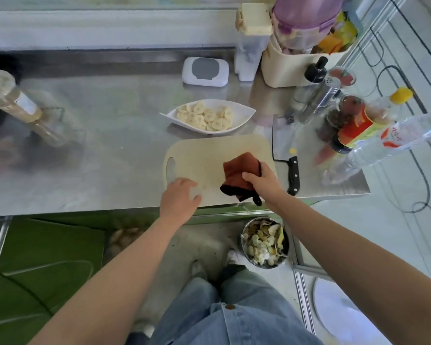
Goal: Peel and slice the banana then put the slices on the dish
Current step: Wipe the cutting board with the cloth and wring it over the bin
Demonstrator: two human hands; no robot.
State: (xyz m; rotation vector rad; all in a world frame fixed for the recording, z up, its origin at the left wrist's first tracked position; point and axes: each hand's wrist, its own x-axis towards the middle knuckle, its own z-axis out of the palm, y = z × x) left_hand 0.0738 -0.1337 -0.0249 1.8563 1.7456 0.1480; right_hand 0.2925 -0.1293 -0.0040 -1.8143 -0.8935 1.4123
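Banana slices (205, 117): piled in a white leaf-shaped dish (244, 109) at centre frame, on the steel table (110, 150), just beyond the far edge of the cutting board (204, 155). No fruit shows on the board.

Right grip (260, 179): fingers curled round a bunched rust-brown cloth (239, 170), which lies on the right half of the board.

Left grip (179, 197): fingers straight and spread, holding nothing, resting at the board's near-left corner (slightly blurred).

Surroundings:
- Cleaver (283, 140) lies flat right of the board, blade toward the top of the frame, black handle near the right wrist. Cannot tell whether it touches the board's edge.
- Bottles and shakers (358, 128) crowd the right of the frame, close beside the cleaver's blade.
- Cream basket (296, 68) at upper right, with a purple-lidded container on top.
- White box (205, 71) with a grey lid at upper centre, well beyond the dish.
- Tall jar (13, 95) of tan contents at upper left, well apart from the board.
- Metal bowl (264, 241) of peels and scraps on the floor at lower centre, below the table's edge, beside the person's feet.
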